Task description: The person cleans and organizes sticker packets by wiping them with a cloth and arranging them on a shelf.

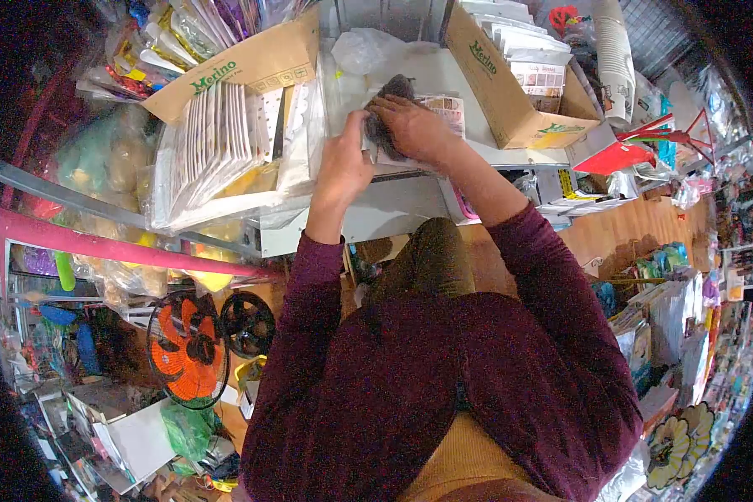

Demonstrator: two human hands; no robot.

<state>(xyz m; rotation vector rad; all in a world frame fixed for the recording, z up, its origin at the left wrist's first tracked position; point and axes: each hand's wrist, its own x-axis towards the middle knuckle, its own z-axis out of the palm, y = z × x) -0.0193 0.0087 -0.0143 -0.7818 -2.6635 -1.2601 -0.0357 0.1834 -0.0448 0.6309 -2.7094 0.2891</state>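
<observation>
A crumpled dark grey cloth [395, 87] is bunched under my right hand [414, 130], whose fingers curl over it and press it down. Beneath and to the right of it, a flat packet with small printed pictures [446, 109] lies on the white table [356, 90]. My left hand [345, 170] is closed at the left side of the cloth, thumb up. Whether its fingers grip the cloth or the packet's edge is hidden.
An open cardboard box [251, 63] and a row of upright white packets [217, 138] stand to the left. Another cardboard box [498, 92] holds packets at the right, beside stacked paper cups [615, 63]. An orange-bladed fan [191, 347] stands at lower left.
</observation>
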